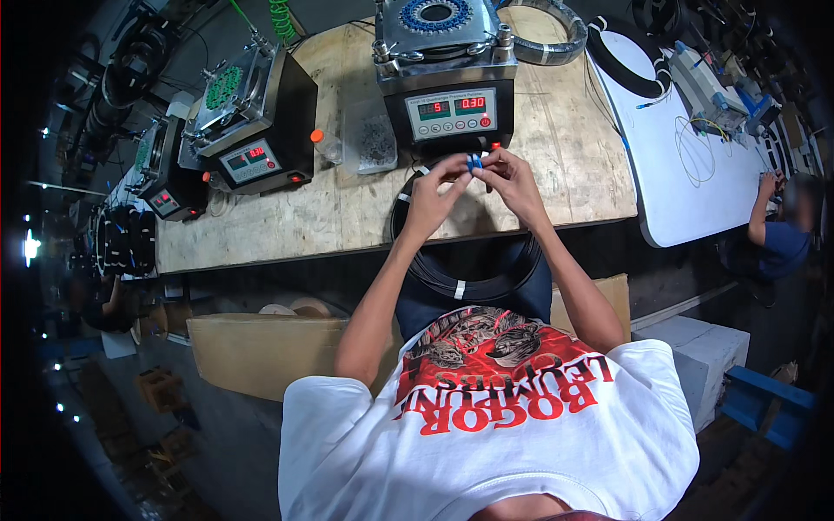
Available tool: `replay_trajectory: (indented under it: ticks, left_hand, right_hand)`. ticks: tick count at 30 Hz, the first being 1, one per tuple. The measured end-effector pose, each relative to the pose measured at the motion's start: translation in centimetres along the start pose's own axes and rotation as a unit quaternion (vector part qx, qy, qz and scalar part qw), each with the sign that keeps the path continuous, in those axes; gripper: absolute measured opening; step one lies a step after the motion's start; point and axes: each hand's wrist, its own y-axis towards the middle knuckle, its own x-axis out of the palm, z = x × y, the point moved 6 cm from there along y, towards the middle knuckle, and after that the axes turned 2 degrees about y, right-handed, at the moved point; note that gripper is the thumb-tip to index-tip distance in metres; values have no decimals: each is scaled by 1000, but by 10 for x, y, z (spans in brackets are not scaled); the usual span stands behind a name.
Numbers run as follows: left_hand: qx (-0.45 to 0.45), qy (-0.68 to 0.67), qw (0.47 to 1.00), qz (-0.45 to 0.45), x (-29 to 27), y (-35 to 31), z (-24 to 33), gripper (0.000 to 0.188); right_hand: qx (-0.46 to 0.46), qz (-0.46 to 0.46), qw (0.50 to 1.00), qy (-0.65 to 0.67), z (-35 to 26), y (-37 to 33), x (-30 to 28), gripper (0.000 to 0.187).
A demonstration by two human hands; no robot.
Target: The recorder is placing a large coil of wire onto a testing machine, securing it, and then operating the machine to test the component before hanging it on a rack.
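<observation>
Just in front of the middle machine, my two hands meet at small blue pieces (474, 162) that look like cable connectors. My left hand (434, 193) pinches them from the left between thumb and fingers. From the right, my right hand (516, 187) closes on them with its fingertips. A coil of black cable (473, 289), wrapped with white tape, hangs below my hands between lap and table edge. Whether the blue pieces are joined to this coil is too small to tell.
A machine (452, 111) with a lit red display stands right beyond my hands. Two similar machines (252, 161) (169, 198) are on the left of the wooden table (330, 234). Nearby are a plastic bag (372, 139) and an orange-capped bottle (327, 144). A co-worker (786, 230) sits at the white table (686, 208).
</observation>
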Motion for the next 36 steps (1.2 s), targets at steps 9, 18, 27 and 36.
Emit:
replay_trajectory:
  ticks: [9,18,27,36]
  left_hand:
    - [132,298,927,-183,-27,-53,-12,11]
    - [121,234,961,-86,-51,-52,-18,16]
    - [17,263,950,170,-88,-32,-62,25]
    - [-91,321,943,12,-103,6,-87,37]
  right_hand:
    - [-70,-81,919,-379,0,-54,-14,22]
    - [-20,-79,920,-384,13,-52,-30,21]
    - [62,85,962,-252,17,4,-88,43]
    - [65,-11,803,-592,41,49,-84,36]
